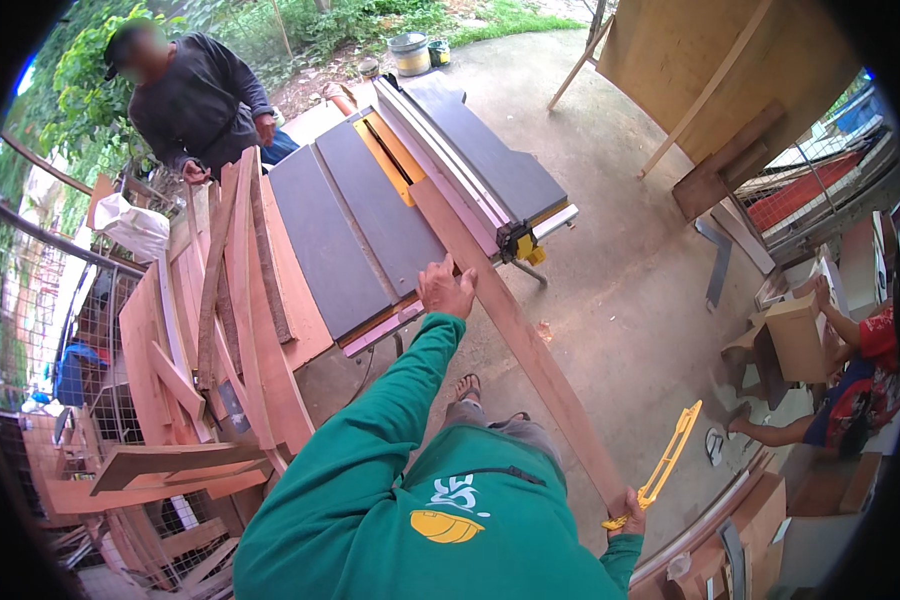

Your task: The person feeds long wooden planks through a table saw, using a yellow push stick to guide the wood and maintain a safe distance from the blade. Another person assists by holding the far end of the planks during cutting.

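Note:
A long reddish wooden board (pixel 540 365) runs from the table saw (pixel 365 230) back toward my right side, its far end lying along the fence (pixel 450 185) near the yellow insert (pixel 385 155). My left hand (pixel 447 290) rests at the board's left edge by the saw's front, fingers spread. At the board's near end, my right hand (pixel 627 512) is closed around a yellow push stick (pixel 672 450), which points up and away. How its fingers meet the board is partly hidden. The blade cannot be made out.
Several boards (pixel 260 330) are stacked left of the saw. Behind them stands a person (pixel 195 105) in dark clothes. Far right, another person in red (pixel 875 345) holds a cardboard box (pixel 800 335). A plywood sheet (pixel 720 70) leans at the back right. Buckets (pixel 408 55) stand beyond the saw.

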Demonstrator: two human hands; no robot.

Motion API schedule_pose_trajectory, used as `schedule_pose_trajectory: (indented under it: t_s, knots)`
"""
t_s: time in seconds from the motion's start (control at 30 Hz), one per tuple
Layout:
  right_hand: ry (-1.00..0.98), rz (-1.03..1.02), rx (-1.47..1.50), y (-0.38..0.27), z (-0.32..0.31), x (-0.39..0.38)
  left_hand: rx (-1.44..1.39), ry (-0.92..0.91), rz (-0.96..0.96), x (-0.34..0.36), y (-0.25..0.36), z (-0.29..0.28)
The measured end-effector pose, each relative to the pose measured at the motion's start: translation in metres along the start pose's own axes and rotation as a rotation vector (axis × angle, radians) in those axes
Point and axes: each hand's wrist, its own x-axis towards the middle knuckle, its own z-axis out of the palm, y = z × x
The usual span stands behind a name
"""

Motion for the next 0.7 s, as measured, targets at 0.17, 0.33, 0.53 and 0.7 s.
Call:
schedule_pose_trajectory:
  t_s: [0.17,0.33,0.53,0.7]
  knots:
    - [-0.013,0.016,-0.075,-0.005,0.017,0.018,-0.028,-0.073,-0.197,0.019,0.022,-0.032]
    - [0.067,0.026,-0.115,-0.008,0.027,0.025,0.040,-0.070,-0.327,0.029,0.025,-0.035]
    - [0.100,0.055,-0.176,-0.010,0.061,0.023,0.003,-0.048,-0.369,0.050,0.021,-0.027]
    - [0.123,0.053,-0.158,-0.010,0.067,0.022,0.021,-0.040,-0.391,0.053,0.020,-0.027]
